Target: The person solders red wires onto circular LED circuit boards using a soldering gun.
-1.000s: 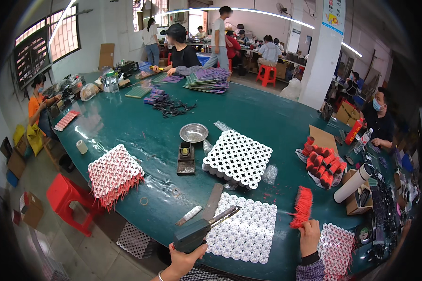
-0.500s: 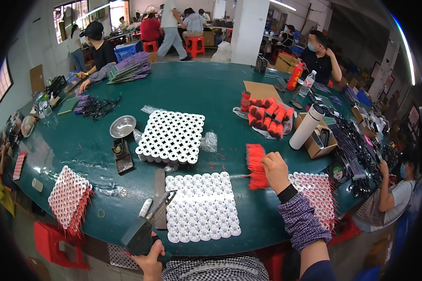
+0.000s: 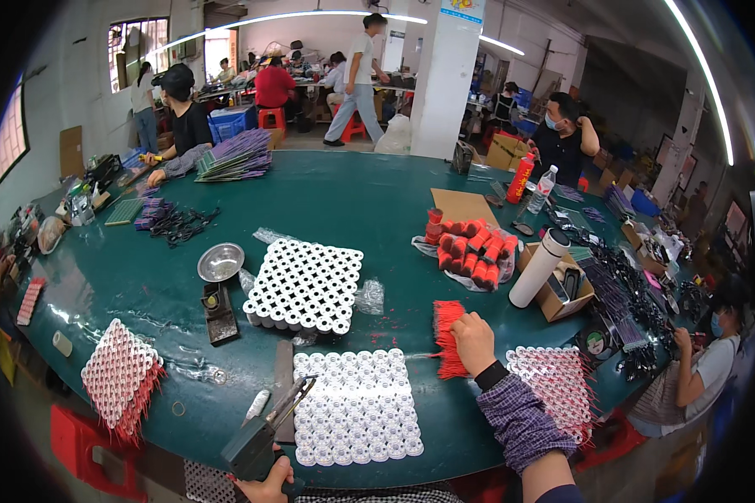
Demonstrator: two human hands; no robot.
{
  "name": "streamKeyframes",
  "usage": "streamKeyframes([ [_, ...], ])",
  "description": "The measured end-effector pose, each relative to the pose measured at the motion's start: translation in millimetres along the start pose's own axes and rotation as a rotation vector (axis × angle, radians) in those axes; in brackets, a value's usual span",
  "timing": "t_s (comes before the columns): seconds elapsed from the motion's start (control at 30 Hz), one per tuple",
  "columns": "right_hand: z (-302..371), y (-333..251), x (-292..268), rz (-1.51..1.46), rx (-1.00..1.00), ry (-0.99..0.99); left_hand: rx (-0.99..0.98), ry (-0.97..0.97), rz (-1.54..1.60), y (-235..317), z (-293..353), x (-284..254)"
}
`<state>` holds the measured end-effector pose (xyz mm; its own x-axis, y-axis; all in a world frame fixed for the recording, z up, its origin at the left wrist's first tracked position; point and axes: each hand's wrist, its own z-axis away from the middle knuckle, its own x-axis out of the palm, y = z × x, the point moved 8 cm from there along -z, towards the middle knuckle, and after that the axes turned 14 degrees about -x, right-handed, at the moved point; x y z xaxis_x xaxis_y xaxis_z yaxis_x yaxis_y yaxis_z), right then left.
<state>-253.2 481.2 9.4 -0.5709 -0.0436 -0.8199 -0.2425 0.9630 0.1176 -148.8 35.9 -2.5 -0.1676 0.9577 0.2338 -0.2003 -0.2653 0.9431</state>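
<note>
Your left hand (image 3: pixel 267 484) hugs the tool gun (image 3: pixel 250 446). Right of the white grid (image 3: pixel 357 408), your curled right hand (image 3: pixel 474 342) shifts up beside handy red wires (image 3: pixel 447 325); grip unclear.

Red wires (image 3: pixel 450 339), a dark tool (image 3: pixel 250 444) and white discs (image 3: pixel 356 411)
The thin wires sit bunched to the right of the discs, which make neat rows. The tool tilts, its long tip by the discs' left side.

From the person's head, the fisheye camera looks down and forward over the near green table (image 3: pixel 335 197)
</note>
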Motion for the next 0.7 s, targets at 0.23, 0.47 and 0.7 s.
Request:
streamKeyframes([
  [0.23, -3, 2, 0, -0.002, -0.037, -0.001, 0.016, 0.035, -0.007, 5, 3, 5],
  [0.47, -2, 4, 3, -0.042, -0.011, -0.026, 0.048, -0.004, -0.043, 8, 5, 4],
  [0.7, 2, 7, 0, -0.008, -0.018, -0.027, -0.123, 0.081, 0.103, -24, -1, -6],
])
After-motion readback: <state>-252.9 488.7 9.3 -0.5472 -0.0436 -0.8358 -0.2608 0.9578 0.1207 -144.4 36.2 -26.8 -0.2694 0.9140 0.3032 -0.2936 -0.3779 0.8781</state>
